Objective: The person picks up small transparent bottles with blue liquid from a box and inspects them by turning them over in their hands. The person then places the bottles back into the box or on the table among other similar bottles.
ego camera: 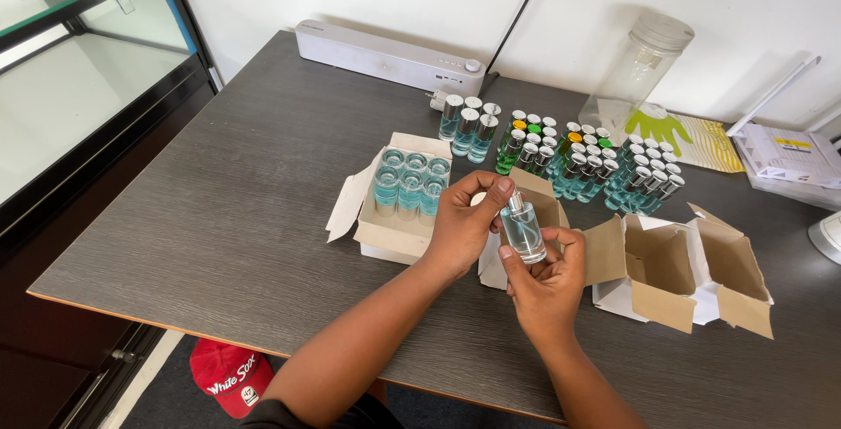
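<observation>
A small clear glass bottle (pixel 524 231) with a pale liquid is held upright over the dark table (pixel 228 219). My right hand (pixel 545 282) grips the bottle's body from below. My left hand (pixel 464 219) pinches the silver spray top (pixel 513 203) of the same bottle. Just behind my left hand is an open white carton (pixel 396 233) with several blue-filled bottles (pixel 410 185) standing in it.
Rows of small capped bottles (pixel 578 162) with blue, green and clear liquid stand behind. An open empty cardboard box (pixel 692 271) lies at right. A white bar-shaped device (pixel 385 56), a tall clear jar (pixel 644 65), papers and a red cap (pixel 229 376) on the floor are around.
</observation>
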